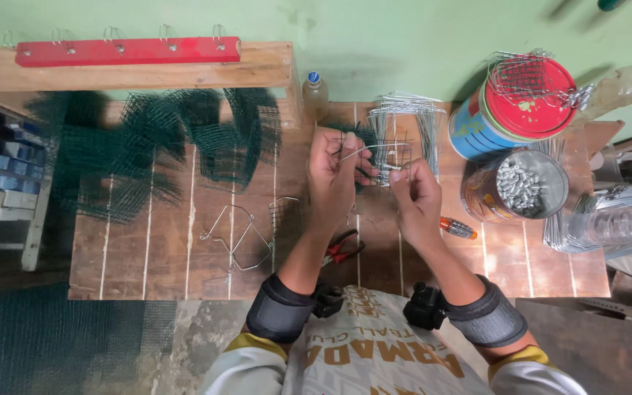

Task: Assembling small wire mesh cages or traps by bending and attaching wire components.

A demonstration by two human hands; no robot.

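My left hand (333,170) and my right hand (415,192) are raised together over a wooden workbench (170,249), both pinching a small bent wire frame (385,153) of thin silver wire. The left fingers grip its left end and the right fingers grip its lower right part. Behind the hands lies a stack of bent wire pieces (407,117). A bent wire shape (237,234) lies on the bench to the left. Red-handled pliers (341,249) rest under my left forearm.
Green wire mesh (162,143) covers the bench's left half. A red-lidded tin (513,110) with wire parts on top, an open tin of metal pieces (524,186), a small bottle (315,91) and an orange-handled tool (459,229) stand nearby. A red hook rail (129,51) hangs behind.
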